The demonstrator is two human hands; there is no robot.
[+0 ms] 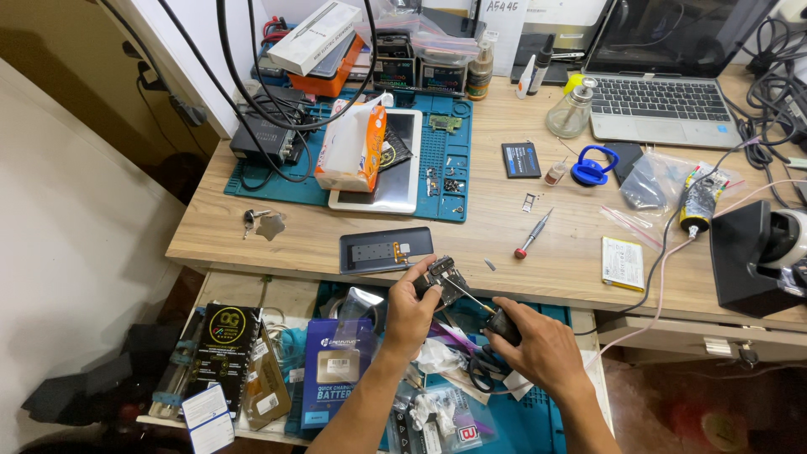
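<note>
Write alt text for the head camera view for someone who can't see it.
A person's left hand holds a small circuit board while the right hand works a screwdriver on it, above a cluttered wooden desk with an opened phone nearby.

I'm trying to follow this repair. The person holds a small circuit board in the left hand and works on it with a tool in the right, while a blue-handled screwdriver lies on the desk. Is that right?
Not quite. In the head view the screwdriver lying on the desk has a red handle, not blue. The rest holds: the left hand holds the small circuit board, and the right hand works on it with a dark-handled tool.
</note>
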